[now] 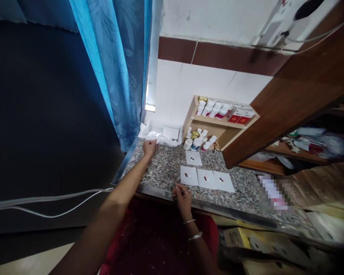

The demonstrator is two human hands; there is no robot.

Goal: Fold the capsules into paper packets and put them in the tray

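My left hand is at the front of a white tray of paper pieces, its fingers closed; anything in them is hidden. By the counter's front edge, my right hand has curled fingers, and I cannot make out whether they hold something. Just beyond it, three white paper squares lie side by side: a left one, a middle one and a right one. Each bears small dark red and pale pills. Behind them, another paper square carries pills too.
A small wooden shelf with white bottles and red-and-white boxes stands against the wall on the speckled counter. Several pill bottles fill its lower level. A blue curtain hangs left. Yellow boxes are below the counter.
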